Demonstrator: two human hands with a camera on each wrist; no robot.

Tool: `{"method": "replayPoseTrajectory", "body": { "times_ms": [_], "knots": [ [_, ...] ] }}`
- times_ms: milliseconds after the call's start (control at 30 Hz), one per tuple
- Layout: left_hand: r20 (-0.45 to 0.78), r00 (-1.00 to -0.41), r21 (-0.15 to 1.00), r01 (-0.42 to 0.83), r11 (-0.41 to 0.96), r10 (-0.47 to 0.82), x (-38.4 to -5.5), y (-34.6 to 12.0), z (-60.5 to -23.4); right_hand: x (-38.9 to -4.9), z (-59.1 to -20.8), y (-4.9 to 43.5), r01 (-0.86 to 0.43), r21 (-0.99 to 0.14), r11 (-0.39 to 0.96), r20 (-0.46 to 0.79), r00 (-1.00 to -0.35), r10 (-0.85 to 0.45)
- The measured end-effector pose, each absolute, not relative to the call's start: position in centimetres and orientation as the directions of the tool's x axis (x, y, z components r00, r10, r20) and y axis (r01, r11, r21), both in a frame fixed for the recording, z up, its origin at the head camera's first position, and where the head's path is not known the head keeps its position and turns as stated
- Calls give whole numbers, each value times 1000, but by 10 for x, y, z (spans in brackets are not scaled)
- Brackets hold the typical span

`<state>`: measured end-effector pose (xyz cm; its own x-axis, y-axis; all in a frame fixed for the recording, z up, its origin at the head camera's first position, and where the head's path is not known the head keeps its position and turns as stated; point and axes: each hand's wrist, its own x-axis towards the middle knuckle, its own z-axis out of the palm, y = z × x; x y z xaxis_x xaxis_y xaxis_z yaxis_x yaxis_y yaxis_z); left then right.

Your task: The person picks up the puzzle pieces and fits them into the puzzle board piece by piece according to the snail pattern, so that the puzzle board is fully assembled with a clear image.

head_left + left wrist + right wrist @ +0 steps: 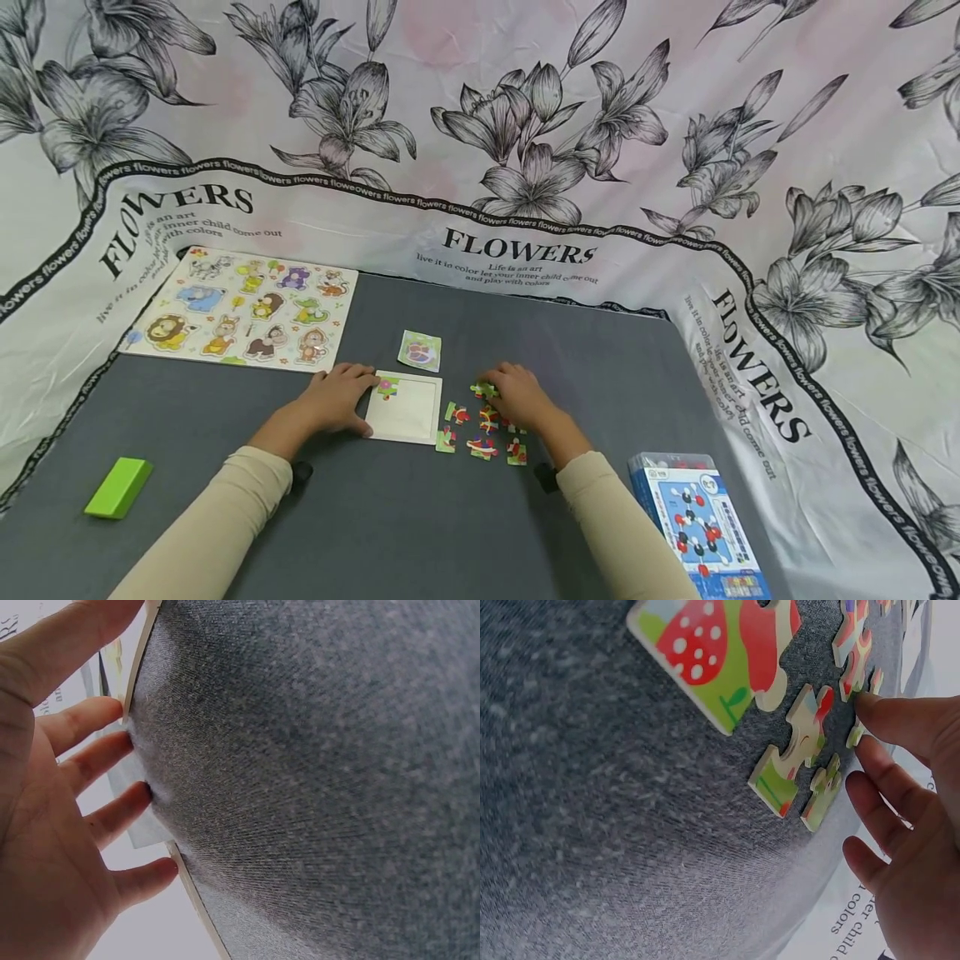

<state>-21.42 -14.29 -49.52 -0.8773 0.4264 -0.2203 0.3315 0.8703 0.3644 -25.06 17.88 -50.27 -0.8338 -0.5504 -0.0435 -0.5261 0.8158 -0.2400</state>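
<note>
A square white puzzle tray [408,417] lies mid-table, with one green piece with a pink flower [387,387] in its top left corner. My left hand [336,400] rests along the tray's left edge, thumb and fingers spread; in the left wrist view the fingertips are right at the rim. To the tray's right, my right hand [522,398] pinches a green puzzle piece [856,735] between thumb and index finger, low over the table. Several loose puzzle pieces [482,447] lie below that hand, among them one with a red spotted mushroom [694,641].
Behind the tray lies a small picture card [420,351]. An animal puzzle board [247,308] lies at the back left, a green block [118,488] at the front left. A blue box with molecule pictures [701,525] stands at the right edge. Flowered cloth [517,192] borders the table.
</note>
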Motion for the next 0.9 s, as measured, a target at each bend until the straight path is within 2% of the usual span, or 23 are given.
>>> {"method": "replayPoseTrajectory", "body": {
  "times_ms": [433,700,900],
  "knots": [
    [-244,-879,366,308,878,410,-215,-144,-495,-251,-497,140,-592,-290,752,-15,-783,-622],
    [-262,-880,349,296,889,396,-216,-142,-497,-247,-502,98,-681,-246,690,13,-714,-700],
    [-243,-885,345,303,888,396,-215,-145,-497,-247,-507,76,-680,-201,705,-11,-718,-696]
  ]
}}
